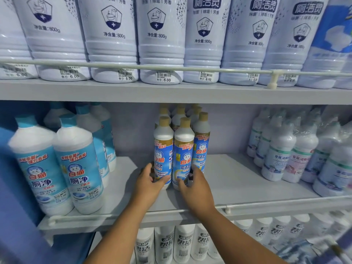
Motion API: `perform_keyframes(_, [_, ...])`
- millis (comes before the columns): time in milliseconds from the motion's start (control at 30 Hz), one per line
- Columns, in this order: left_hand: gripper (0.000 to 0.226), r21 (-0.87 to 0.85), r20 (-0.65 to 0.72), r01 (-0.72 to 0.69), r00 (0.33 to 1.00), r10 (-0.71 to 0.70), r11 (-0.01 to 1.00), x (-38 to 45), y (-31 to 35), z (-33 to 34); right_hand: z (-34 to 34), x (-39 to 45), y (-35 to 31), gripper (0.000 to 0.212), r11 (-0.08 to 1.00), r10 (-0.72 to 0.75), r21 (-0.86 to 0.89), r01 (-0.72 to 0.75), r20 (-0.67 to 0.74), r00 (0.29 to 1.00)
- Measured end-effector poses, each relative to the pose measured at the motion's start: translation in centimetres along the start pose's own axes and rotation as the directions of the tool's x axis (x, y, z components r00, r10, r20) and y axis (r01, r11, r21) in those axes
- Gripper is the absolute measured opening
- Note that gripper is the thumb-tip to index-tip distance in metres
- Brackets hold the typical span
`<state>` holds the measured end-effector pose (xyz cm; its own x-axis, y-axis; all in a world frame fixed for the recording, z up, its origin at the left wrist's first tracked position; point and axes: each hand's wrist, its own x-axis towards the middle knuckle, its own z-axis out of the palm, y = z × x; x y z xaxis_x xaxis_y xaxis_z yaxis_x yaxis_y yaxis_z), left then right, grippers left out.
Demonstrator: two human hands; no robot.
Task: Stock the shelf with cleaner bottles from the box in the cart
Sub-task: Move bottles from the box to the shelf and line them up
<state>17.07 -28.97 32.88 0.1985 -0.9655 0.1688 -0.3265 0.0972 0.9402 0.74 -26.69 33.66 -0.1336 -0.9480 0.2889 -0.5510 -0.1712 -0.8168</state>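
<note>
On the middle shelf (238,180) stands a cluster of slim cleaner bottles with tan caps and blue-and-gold labels. My left hand (150,180) wraps around the base of the front left bottle (163,147). My right hand (194,185) grips the base of the front middle bottle (183,149), with fingers reaching between it and the right bottle (202,141). Both bottles stand upright on the shelf, touching each other. Several more of the same bottles stand behind them. The cart and box are out of view.
Larger blue-capped bottles (76,164) stand at the left of the same shelf, shrink-wrapped white bottles (297,149) at the right. A white rail (266,203) runs along the shelf's front edge. Big 800g bottles (162,39) fill the upper shelf; white bottles (182,242) fill the lower one.
</note>
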Motion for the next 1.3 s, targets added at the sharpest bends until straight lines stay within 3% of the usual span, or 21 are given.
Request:
perform_keyframes(200, [0.037, -0.017, 0.014, -0.011, 1.000, 0.011, 1.000, -0.2, -0.1, -0.1, 0.0, 0.0, -0.3, 0.052, 1.000, 0.014, 0.004, -0.014, -0.030, 0.999])
perform_keyframes(433, [0.045, 0.022, -0.018, -0.022, 1.000, 0.022, 1.000, -0.3, 0.3, 0.0, 0.4, 0.6, -0.5, 0.048, 0.986, 0.068, -0.149, -0.070, -0.020, 0.997])
perform_keyframes(1033, [0.043, 0.095, -0.091, 0.023, 0.996, -0.014, 0.995, 2.3, -0.2, 1.3, 0.9, 2.2, -1.2, 0.028, 0.946, 0.220, -0.230, -0.229, -0.067, 0.973])
perform_keyframes(1300, [0.045, 0.131, -0.127, 0.021, 0.992, -0.004, 0.991, 2.4, 0.2, 1.7, 0.8, 2.5, -1.3, 0.030, 0.936, 0.231, -0.263, -0.233, -0.040, 0.972])
